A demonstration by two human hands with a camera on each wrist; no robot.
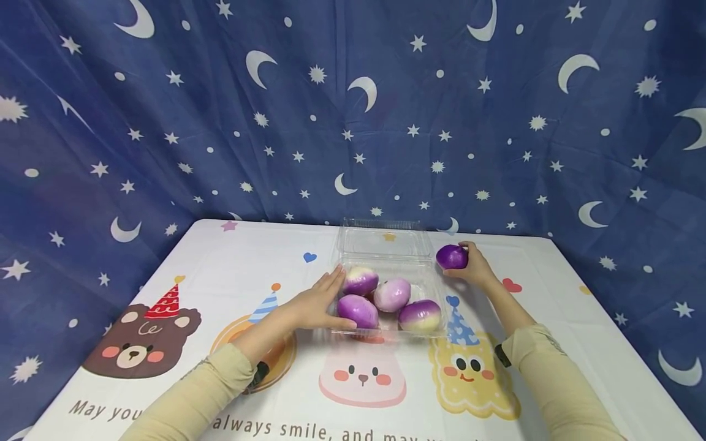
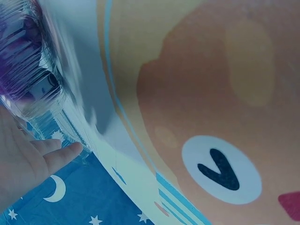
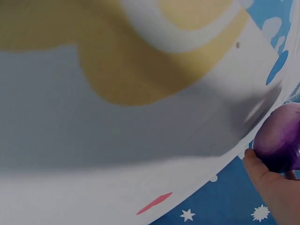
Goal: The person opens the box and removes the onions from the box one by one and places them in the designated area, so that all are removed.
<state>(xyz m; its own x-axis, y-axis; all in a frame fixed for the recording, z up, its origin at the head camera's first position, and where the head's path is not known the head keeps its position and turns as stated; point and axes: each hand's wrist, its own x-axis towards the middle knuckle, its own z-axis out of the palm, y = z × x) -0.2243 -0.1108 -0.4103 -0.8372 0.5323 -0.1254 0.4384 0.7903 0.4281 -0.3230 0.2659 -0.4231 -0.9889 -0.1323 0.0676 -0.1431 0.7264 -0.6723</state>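
Note:
A clear plastic box (image 1: 436,288) stands with its lid (image 1: 384,241) folded back, holding several purple-and-white onions (image 1: 392,295). My left hand (image 1: 317,306) rests along the box's left side, fingers extended and the thumb at the front left corner. In the left wrist view, the fingers of that hand (image 2: 28,159) lie beside the ribbed box wall (image 2: 51,101). To the right of the lid, my right hand (image 1: 473,266) grips a dark purple onion (image 1: 451,257) outside the box. The right wrist view shows this onion (image 3: 279,138) against the fingers of the hand (image 3: 276,192).
A white tablecloth (image 1: 248,257) with printed cartoon figures and lettering covers the table. Behind the table's back edge hangs a dark blue curtain (image 1: 309,159) with moons and stars.

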